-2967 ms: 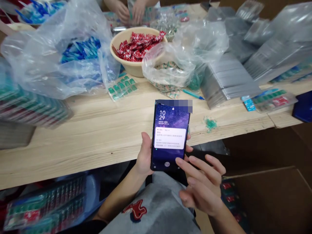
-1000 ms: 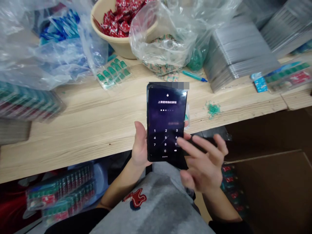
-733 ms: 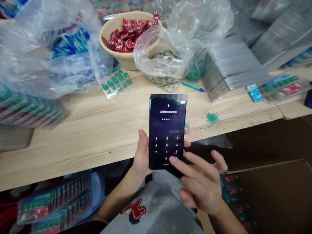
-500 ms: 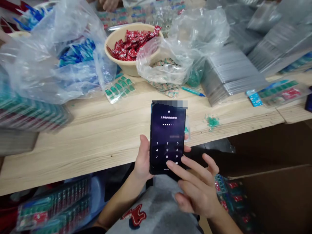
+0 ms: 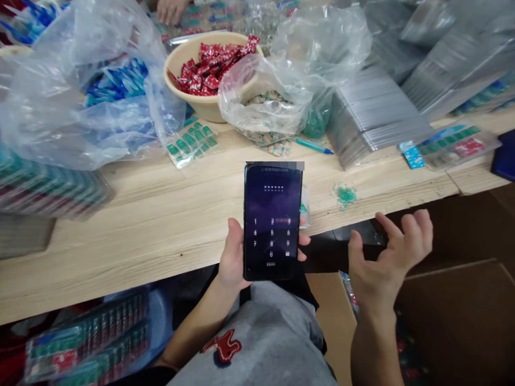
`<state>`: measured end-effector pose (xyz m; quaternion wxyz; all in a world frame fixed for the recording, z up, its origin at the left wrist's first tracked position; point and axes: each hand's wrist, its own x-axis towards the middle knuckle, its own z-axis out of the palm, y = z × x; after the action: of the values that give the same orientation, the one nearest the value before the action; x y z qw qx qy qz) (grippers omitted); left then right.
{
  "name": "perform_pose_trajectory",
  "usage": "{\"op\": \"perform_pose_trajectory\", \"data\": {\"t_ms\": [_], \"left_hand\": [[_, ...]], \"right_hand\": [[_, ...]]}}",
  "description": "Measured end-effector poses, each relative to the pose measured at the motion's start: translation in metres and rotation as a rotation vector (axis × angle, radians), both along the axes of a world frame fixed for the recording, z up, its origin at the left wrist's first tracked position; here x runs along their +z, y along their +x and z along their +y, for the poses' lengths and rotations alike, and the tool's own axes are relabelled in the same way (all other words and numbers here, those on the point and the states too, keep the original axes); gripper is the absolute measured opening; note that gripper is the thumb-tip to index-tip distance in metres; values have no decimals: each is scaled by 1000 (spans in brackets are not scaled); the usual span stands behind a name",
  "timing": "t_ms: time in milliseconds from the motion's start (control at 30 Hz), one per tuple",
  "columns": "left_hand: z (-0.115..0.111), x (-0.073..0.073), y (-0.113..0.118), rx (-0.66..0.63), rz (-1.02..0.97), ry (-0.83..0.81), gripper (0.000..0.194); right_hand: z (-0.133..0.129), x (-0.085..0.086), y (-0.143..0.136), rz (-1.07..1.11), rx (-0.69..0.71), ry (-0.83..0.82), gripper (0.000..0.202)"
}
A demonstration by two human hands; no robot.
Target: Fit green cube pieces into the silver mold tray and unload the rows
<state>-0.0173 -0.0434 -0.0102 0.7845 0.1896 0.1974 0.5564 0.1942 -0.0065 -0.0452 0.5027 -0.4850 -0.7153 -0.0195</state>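
A dark phone point(image 5: 272, 209) is upright in my left hand point(image 5: 232, 254), thumb along its left edge and fingertips showing at its right edge. Its screen shows a number keypad under a row of dots. My right hand point(image 5: 386, 260) is off to the right of the phone, fingers spread and curled a little, with nothing in it. Partly hidden behind the phone is a small clear packet point(image 5: 304, 206) with something green. Beyond the phone lie a sheet of green nail tips point(image 5: 192, 142) and a teal pen point(image 5: 314, 146).
On the wooden table point(image 5: 153, 225) stand a beige bowl point(image 5: 209, 110) of red packets, plastic bags point(image 5: 265, 115), grey stacks point(image 5: 378, 115) and green bits point(image 5: 346, 195). A person's hand point(image 5: 171, 9) is at the far side. Cardboard boxes point(image 5: 462, 321) are below right.
My right hand has left the phone screen and moved right, its fingers opening out. More dots on the screen are filled. The view has shifted slightly.
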Motion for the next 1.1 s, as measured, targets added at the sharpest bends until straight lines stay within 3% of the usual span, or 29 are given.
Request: {"op": "perform_pose_trajectory", "data": {"t_ms": [67,167,333,433,533,633,900,1100], "left_hand": [[0,0,0,2,0,-7,68],[0,0,1,15,11,-17,68],[-2,2,1,-5,-3,-24,70],[-3,1,1,-37,-26,-18,73],[-4,0,1,-15,-32,-7,73],[-5,-1,2,-41,-11,-9,76],[-16,-8,3,-2,39,-100,77],[-14,-2,9,-54,1,-75,74]], "right_hand": [[3,-3,6,-42,-12,-50,59],[0,-1,5,-80,-18,-38,25],[-6,6,-9,-45,117,-14,6],[-6,11,-15,-55,192,-53,25],[-5,15,-17,-84,153,-12,10],[-5,16,-18,-73,157,10,28],[-10,30,-25,-61,288,-3,5],[-5,44,-36,-18,302,36,10]]}}
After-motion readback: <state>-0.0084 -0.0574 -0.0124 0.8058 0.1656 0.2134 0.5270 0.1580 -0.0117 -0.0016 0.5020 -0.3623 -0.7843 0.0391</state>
